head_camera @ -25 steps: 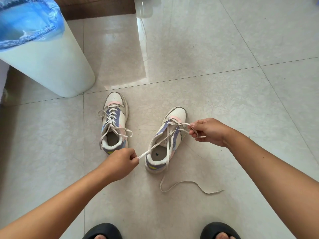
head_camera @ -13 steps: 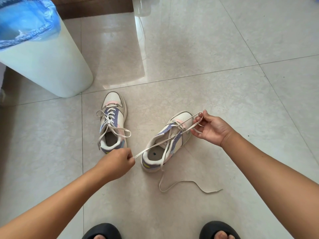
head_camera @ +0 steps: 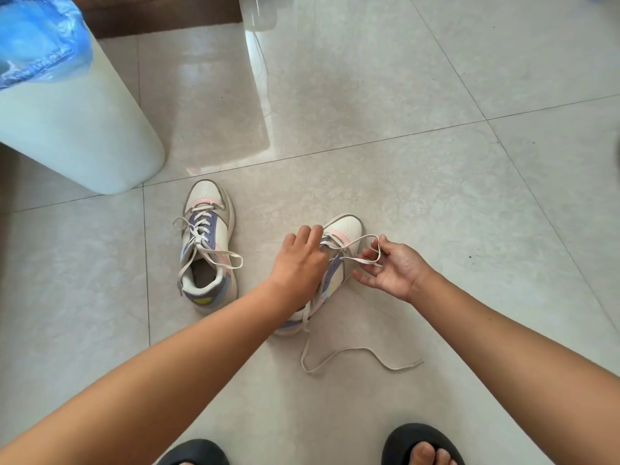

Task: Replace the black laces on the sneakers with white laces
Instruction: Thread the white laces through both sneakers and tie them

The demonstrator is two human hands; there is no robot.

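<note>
Broadly, the tiled floor [head_camera: 419,182] carried everything, with a pale bin [head_camera: 77,129] lined in blue standing at the upper left, well apart from the work. Nearer the middle, the left sneaker [head_camera: 208,250] lay alone, toe pointing away from the person, its light lace loosely threaded and untied. Just beside it to the right, the right sneaker [head_camera: 339,250] ran on a slant, heel towards the person and toe [head_camera: 347,226] up and to the right, so its long axis led away between the two forearms. Over its tongue the left hand [head_camera: 300,263] reached in from the heel side, fingers bent down onto the eyelet rows; whether they pinched the lace there could not be told, since the hand hid it. Off the toe-side flank, the right hand [head_camera: 392,266] sat palm up, its fingers [head_camera: 367,255] pinching a loop of the white lace [head_camera: 365,238] that ran back across to the front eyelets. A free tail [head_camera: 355,357] of the same lace trailed on the floor past the heel. Judging by this, the left hand was nearer the eyelets, and the next pull would probably run across the shoe, towards the right hand.
</note>
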